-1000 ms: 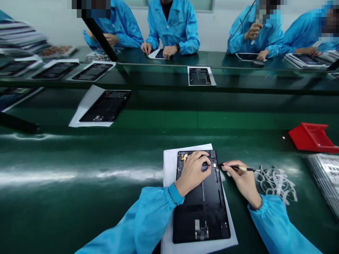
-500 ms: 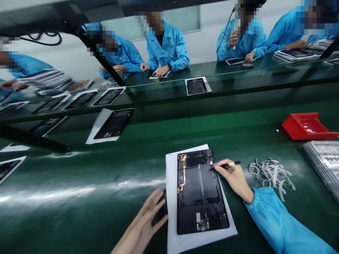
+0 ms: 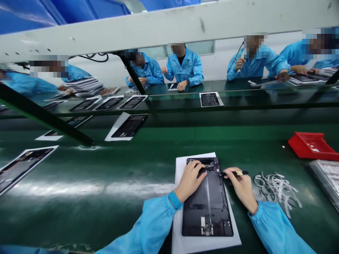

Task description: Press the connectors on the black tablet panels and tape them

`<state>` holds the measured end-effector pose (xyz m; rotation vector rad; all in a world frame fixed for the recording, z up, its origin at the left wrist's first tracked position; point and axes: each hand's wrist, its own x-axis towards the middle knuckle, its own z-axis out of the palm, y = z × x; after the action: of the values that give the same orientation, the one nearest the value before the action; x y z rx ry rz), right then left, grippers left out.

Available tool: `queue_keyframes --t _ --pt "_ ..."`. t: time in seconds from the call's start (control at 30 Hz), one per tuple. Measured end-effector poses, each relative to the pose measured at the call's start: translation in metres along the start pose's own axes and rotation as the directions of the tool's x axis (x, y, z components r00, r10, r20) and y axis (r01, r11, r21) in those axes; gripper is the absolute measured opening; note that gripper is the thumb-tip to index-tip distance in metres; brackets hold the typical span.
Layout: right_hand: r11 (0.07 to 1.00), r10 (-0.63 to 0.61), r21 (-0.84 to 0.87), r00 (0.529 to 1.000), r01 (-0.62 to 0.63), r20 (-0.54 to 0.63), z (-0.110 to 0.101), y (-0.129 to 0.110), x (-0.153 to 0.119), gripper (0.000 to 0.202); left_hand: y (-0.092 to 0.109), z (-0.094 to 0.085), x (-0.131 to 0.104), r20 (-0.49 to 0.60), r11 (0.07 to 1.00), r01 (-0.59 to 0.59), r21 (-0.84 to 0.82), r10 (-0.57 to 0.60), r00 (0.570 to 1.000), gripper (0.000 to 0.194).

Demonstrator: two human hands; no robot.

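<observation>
An opened tablet [image 3: 197, 206] with a dark interior lies on a white sheet [image 3: 181, 243] before me. My left hand [image 3: 189, 180] rests on its upper left part, fingers spread over the inner parts, thumb reaching toward the middle. At the upper right edge, my right hand [image 3: 239, 185] is closed around a slim black pen-like tool [image 3: 245, 173], whose tip is at the tablet's edge. The exact kind of tool cannot be made out. Left-hand fingers cover the area where an orange flex cable runs.
Curled white strips [image 3: 278, 190] lie right of my right hand. Beyond them are a red bin [image 3: 307, 150] and stacked clear trays [image 3: 327, 180]. Another opened tablet [image 3: 129, 126] lies farther left, near a dark slanted post [image 3: 53, 118]. Several co-workers in blue sit across the bench.
My left hand has moved from beside the sheet onto the tablet's upper left. My right hand keeps the tool at the right edge. The camera view has shifted, lowering the scene.
</observation>
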<state>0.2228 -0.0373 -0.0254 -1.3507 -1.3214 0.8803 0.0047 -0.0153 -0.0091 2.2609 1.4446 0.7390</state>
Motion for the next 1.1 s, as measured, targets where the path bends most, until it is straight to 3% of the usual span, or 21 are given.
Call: queue_keyframes --t 0.1,0.3,0.4,0.5,0.57,0.67,0.73,0.83,0.97,1.1 --pt "0.985 0.074 0.157 0.997 -0.069 -0.028 -0.001 0.0 0.002 0.031 -0.002 0.008 0.005 -0.005 0.999 -0.009 -0.044 0.009 1.0 0.014" --pt "0.856 0.269 0.446 0.962 -0.263 0.051 0.001 -0.01 0.002 0.035 -0.006 0.011 0.009 0.012 0.98 0.029 -0.195 -0.027 1.0 0.005" --pt "0.789 0.31 0.528 0.946 -0.314 0.099 0.0 -0.014 0.002 0.036 0.005 0.003 0.007 -0.001 0.962 0.003 -0.272 -0.003 1.0 0.006" --pt "0.773 0.29 0.549 0.947 -0.318 0.14 -0.003 -0.015 0.001 0.036 0.022 -0.016 -0.014 -0.032 0.949 0.0 -0.316 -0.011 0.999 0.01" --pt "0.819 0.244 0.496 0.958 -0.287 0.152 -0.005 -0.015 0.001 0.038 0.032 -0.03 -0.042 -0.052 0.942 0.007 -0.334 -0.026 0.998 0.012" --pt "0.941 0.15 0.286 0.981 -0.18 0.125 -0.008 -0.016 0.001 0.048 0.042 -0.043 -0.095 -0.045 0.901 -0.033 -0.433 0.015 0.999 0.014" --pt "0.986 0.086 0.133 0.989 -0.102 0.12 -0.008 -0.02 -0.003 0.049 0.047 -0.043 -0.13 -0.011 0.822 -0.034 -0.569 0.033 0.999 0.014" --pt "0.999 0.035 0.025 0.978 -0.041 0.205 -0.006 -0.03 -0.019 0.045 0.057 -0.036 -0.167 0.092 0.689 0.095 -0.718 -0.041 0.995 0.014" --pt "0.998 0.002 -0.06 0.897 0.028 0.443 -0.004 -0.059 -0.063 0.036 0.066 -0.024 -0.183 0.155 0.577 0.259 -0.774 -0.224 0.962 0.014" --pt "0.962 -0.117 -0.123 0.773 0.245 0.623 -0.008 -0.086 -0.114 0.027 0.07 -0.019 -0.181 0.147 0.526 0.271 -0.806 -0.266 0.953 0.012"
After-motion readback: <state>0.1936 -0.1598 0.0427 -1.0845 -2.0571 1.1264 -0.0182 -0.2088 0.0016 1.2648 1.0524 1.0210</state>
